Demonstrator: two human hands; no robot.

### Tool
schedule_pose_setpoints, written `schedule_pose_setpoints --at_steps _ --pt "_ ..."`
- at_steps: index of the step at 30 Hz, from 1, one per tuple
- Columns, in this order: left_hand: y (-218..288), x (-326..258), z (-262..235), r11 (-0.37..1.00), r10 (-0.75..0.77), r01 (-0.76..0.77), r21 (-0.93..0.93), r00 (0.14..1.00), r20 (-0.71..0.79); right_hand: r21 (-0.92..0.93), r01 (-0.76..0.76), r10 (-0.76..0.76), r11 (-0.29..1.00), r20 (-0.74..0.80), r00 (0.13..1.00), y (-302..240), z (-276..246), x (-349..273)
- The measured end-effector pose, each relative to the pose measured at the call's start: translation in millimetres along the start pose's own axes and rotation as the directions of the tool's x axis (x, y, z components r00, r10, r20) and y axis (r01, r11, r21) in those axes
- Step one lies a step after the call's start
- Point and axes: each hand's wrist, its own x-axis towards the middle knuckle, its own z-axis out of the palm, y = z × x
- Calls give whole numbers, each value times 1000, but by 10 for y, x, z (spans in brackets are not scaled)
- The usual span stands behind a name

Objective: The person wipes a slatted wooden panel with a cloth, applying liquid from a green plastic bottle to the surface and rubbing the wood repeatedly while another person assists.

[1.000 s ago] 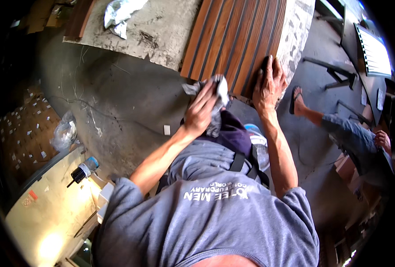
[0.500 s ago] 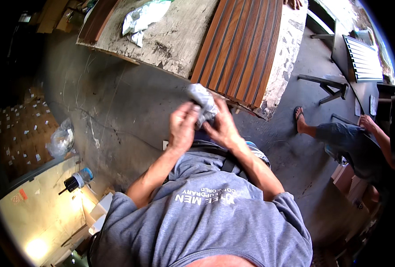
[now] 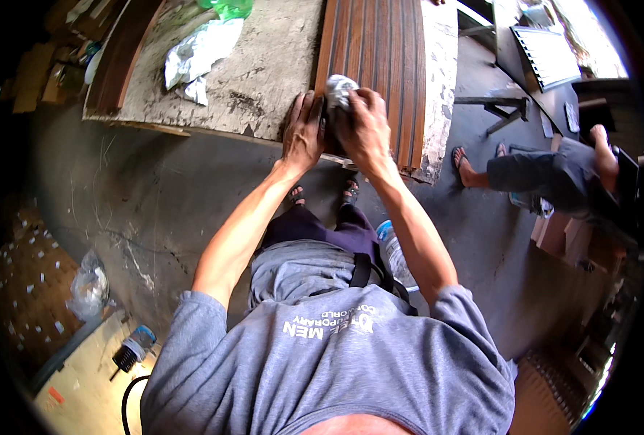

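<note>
Right hand (image 3: 365, 130): fingers curled down round a crumpled grey-white rag (image 3: 341, 90), held narrow. Rag sticks out past the fingertips on the far left side, pressed to the left part of a reddish-brown, wood-grain slatted panel (image 3: 380, 51) with dark lengthwise grooves. Hand sits over the panel's near end, left of its middle; most of the panel runs away beyond it and to its right.

Left hand (image 3: 304, 138): fingers straight and close together, pointing away, laid at the panel's left edge near the same end. Nothing seen in its grip; cannot tell where the thumb sits. Rag is just to its right, the two hands side by side.

Panel lies flat on a worn, paint-stained whitish worktop (image 3: 253, 61), near end close to the worktop's near edge, with a bare strip along its right side. Left of the hands, well apart: a crumpled white cloth (image 3: 202, 56), a translucent green plastic item (image 3: 233, 7) just beyond it, and a long dark-brown board (image 3: 125, 61) at the far left.

Right side: a co-worker in dark grey shorts (image 3: 521, 174), well clear of the panel.
</note>
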Motion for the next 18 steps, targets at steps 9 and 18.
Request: schedule_pose_setpoints --at_steps 9,18 --pt "-19 -47 47 999 -18 18 26 1000 -16 -261 48 -34 964 57 998 17 364 -635" --pt "15 -23 15 999 38 -38 25 999 -7 -288 51 -86 956 -110 990 256 599 227"
